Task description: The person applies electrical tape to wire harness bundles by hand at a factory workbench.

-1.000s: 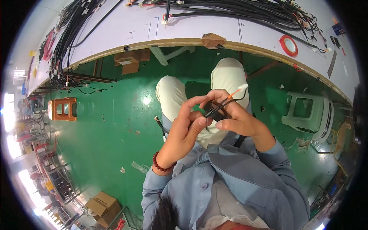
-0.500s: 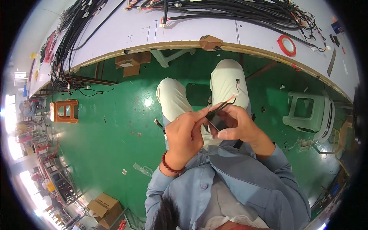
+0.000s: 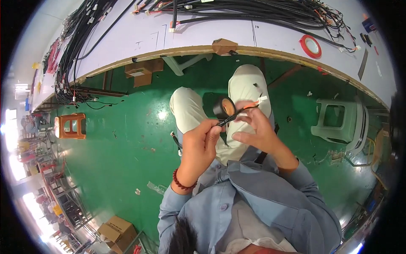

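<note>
My left hand [image 3: 201,142] pinches a black cable [image 3: 229,120] between thumb and fingers, above my lap. Orange and black wires run from the cable's right end to a white connector [image 3: 262,98]. Just beyond the cable is a roll of black tape [image 3: 224,108] with a brown core. My right hand [image 3: 261,132] is at the wire end, its bent, slightly blurred fingers reaching behind the wires to the roll's edge. Its thumb stands apart from them. The grip of these fingertips on the roll is partly hidden.
Black cable bundles [image 3: 253,17] and a roll of red tape [image 3: 311,46] lie on the white table [image 3: 194,40] ahead. A green stool [image 3: 336,120] stands at the right, an orange stool [image 3: 71,126] at the left. A cardboard box [image 3: 117,234] sits behind at the left.
The tape roll has moved from my right palm to the far side of the cable. My right thumb has come away from it, and the wire end has swung right and down.
</note>
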`<state>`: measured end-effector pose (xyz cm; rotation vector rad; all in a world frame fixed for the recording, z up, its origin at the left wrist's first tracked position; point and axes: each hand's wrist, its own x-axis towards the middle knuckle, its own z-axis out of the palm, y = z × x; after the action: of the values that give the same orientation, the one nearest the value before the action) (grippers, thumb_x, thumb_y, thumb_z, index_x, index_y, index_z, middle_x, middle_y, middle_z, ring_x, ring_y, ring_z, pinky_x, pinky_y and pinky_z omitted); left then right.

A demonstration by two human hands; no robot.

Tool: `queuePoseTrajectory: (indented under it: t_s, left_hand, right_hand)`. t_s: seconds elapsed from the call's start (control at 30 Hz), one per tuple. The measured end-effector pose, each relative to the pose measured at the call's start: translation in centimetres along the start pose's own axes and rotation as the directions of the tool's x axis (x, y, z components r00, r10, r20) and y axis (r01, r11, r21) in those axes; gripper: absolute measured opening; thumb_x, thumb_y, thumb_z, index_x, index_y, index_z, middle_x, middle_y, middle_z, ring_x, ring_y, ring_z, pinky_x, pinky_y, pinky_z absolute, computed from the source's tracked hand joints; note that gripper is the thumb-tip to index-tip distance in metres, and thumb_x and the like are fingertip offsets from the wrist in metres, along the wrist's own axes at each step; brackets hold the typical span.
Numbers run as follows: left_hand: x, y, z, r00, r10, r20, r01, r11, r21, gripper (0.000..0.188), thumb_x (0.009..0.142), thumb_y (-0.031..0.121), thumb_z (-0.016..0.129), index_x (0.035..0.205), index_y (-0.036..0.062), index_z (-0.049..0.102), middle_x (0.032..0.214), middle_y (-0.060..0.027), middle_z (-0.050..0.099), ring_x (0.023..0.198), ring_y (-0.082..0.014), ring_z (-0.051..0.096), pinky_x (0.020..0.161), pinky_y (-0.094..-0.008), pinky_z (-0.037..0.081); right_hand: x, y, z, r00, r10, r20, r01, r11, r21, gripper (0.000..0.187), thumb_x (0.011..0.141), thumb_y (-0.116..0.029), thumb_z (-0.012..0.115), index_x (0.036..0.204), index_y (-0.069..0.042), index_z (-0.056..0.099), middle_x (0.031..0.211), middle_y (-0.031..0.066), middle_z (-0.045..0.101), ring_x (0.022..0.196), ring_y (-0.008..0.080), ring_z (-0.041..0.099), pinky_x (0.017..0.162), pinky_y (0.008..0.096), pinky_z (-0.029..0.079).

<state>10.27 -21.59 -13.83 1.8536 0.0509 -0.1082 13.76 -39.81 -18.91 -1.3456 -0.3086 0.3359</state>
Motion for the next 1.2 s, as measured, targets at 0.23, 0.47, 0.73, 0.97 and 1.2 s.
queuePoseTrajectory:
  t_s: [0.23, 0.47, 0.73, 0.97, 1.2]
  left_hand:
    - [-0.4, 0.8, -0.5, 0.990, -0.028, 0.141, 0.030, 1.000, -0.011, 0.016, 0.094, 0.013, 0.053, 0.089, -0.0016, 0.058, 0.061, -0.0021, 0.051, 0.057, -0.0083, 0.042, 0.051, -0.0229, 0.035]
    - [0.6, -1.7, 0.8, 0.900, 0.423, -0.108, -0.317, 0.803, 0.504, 0.008, 0.084, -0.001, 0.056, 0.091, 0.0011, 0.060, 0.071, -0.0140, 0.061, 0.058, -0.0296, 0.058, 0.050, -0.0318, 0.044]
    - [0.3, -1.6, 1.1, 0.916, 0.398, 0.048, -0.343, 0.719, 0.604, 0.018, 0.079, -0.002, 0.057, 0.094, 0.0050, 0.063, 0.072, -0.0096, 0.062, 0.057, -0.0252, 0.059, 0.048, -0.0322, 0.043]
    - [-0.2, 0.2, -0.1, 1.000, -0.004, 0.025, 0.003, 1.000, 0.021, 0.024, 0.095, 0.017, 0.052, 0.091, -0.0041, 0.061, 0.078, -0.0024, 0.063, 0.067, -0.0052, 0.045, 0.058, -0.0196, 0.036]
    - [-0.7, -0.1, -0.2, 0.996, 0.029, 0.085, -0.014, 0.985, -0.173, 0.017, 0.091, 0.012, 0.058, 0.090, -0.0043, 0.062, 0.073, -0.0064, 0.062, 0.064, -0.0091, 0.052, 0.055, -0.0237, 0.040]
  right_hand:
    - [4.0, -3.5, -1.6, 0.867, 0.139, 0.479, 0.006, 0.957, -0.290, 0.054, 0.066, -0.014, 0.071, 0.116, -0.004, 0.054, 0.109, 0.0050, 0.058, 0.091, 0.0102, 0.055, 0.076, 0.0250, 0.045]
    - [0.8, -3.7, 0.3, 0.881, 0.388, 0.271, -0.444, 0.876, 0.190, 0.036, 0.078, -0.017, 0.060, 0.107, 0.003, 0.056, 0.081, 0.0092, 0.060, 0.059, 0.0098, 0.051, 0.053, 0.0234, 0.042]
    - [0.7, -5.6, -0.6, 0.886, 0.307, 0.348, -0.455, 0.720, 0.524, 0.047, 0.092, -0.039, 0.047, 0.091, 0.007, 0.058, 0.084, 0.0206, 0.065, 0.058, 0.0208, 0.059, 0.051, 0.0305, 0.046]
    - [-1.2, -0.9, -1.1, 0.954, 0.200, 0.225, -0.155, 0.967, -0.202, 0.020, 0.074, -0.002, 0.070, 0.091, -0.003, 0.061, 0.097, 0.0060, 0.061, 0.096, 0.0165, 0.058, 0.083, 0.0292, 0.045]
    - [2.5, -3.6, -1.1, 0.880, 0.211, 0.426, -0.237, 0.972, 0.009, 0.054, 0.070, -0.010, 0.073, 0.120, 0.001, 0.052, 0.109, 0.0068, 0.058, 0.096, 0.0124, 0.057, 0.080, 0.0250, 0.047]
